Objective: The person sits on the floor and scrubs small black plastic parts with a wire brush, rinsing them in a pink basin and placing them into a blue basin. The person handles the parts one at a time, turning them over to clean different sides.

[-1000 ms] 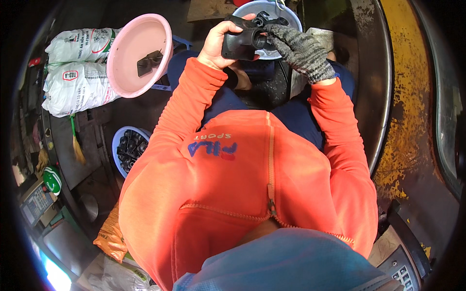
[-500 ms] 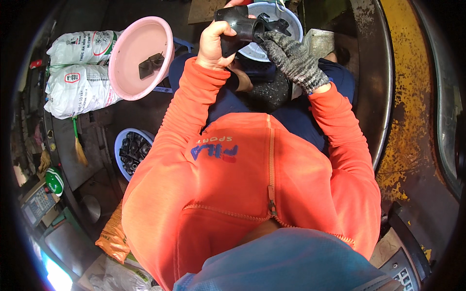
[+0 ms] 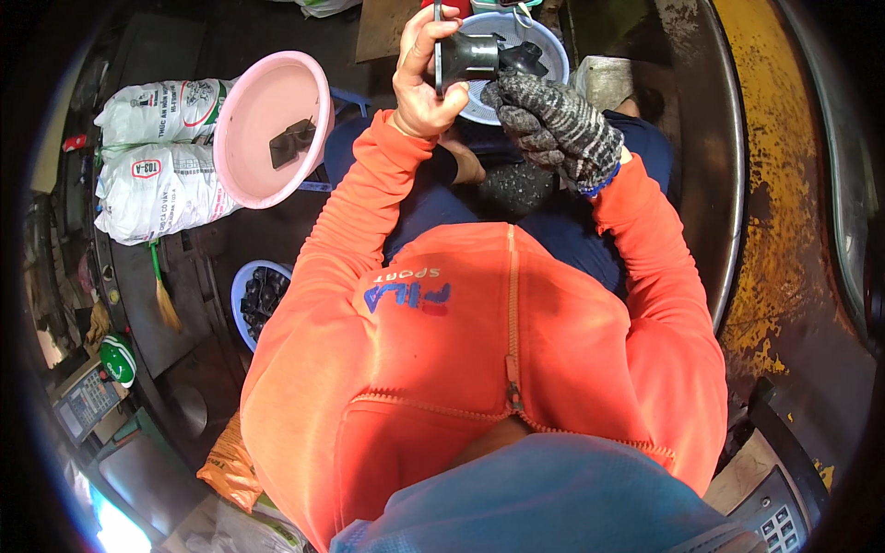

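My bare left hand grips a black plastic fitting by its flat flange, which now stands edge-on, with the short tube pointing right. My right hand, in a grey and black striped knit glove, is closed just below and right of the tube's end. Whatever its curled fingers hold, if anything, is hidden. Beneath both hands is a pale blue plastic basket. Another black piece shows beyond the tube, over the basket.
On the left stands a pink basin with dark square pieces in it, beside white printed sacks. A blue tub of black parts is lower left. A metal block and a rusty yellow machine body are at right.
My left hand has turned the fitting so its flange faces left, edge-on. The gloved right hand has drawn slightly down from the tube, and its fingers have curled in.
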`<action>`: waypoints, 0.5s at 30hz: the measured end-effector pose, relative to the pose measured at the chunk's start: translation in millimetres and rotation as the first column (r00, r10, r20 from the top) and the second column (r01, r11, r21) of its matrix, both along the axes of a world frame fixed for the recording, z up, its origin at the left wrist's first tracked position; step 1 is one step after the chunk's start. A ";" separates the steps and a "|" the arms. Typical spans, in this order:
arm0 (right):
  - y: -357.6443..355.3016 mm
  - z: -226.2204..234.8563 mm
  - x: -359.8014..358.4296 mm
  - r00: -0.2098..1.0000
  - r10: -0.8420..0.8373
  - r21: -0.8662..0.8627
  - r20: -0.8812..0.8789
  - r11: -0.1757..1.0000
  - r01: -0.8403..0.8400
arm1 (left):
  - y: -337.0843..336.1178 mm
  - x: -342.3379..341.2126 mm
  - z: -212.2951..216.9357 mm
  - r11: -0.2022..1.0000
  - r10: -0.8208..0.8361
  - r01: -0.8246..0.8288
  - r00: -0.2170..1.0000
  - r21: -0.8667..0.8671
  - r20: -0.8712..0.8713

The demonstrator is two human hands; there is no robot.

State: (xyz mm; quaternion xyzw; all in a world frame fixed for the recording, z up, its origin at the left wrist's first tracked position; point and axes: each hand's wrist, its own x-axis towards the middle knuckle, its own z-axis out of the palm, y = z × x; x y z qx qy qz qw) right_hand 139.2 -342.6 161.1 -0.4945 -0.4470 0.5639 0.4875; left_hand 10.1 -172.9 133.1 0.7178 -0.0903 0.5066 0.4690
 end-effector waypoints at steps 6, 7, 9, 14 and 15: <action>5.5 6.4 7.1 0.653 -0.320 -0.337 -0.687 0.936 0.105 | -3.1 11.6 -5.3 0.901 -0.251 0.287 0.956 -0.326 0.148; 9.0 5.4 6.8 0.658 -0.392 -0.320 -0.642 0.918 0.234 | -5.6 13.8 -5.1 0.900 -0.213 0.261 0.962 -0.349 0.168; 14.1 3.8 8.6 0.765 -0.339 -0.252 -0.547 0.939 0.236 | -12.9 15.5 -4.3 0.925 -0.182 0.232 0.966 -0.302 0.184; 18.7 2.1 15.4 0.485 -0.524 0.527 0.701 0.838 0.144 | -29.7 -4.7 -4.0 0.823 -0.428 0.341 0.898 -0.454 -0.102; 16.3 2.7 17.0 0.430 -0.533 0.593 0.729 0.805 -0.005 | -25.7 -10.7 -4.0 0.518 -0.612 0.487 0.785 -0.703 0.093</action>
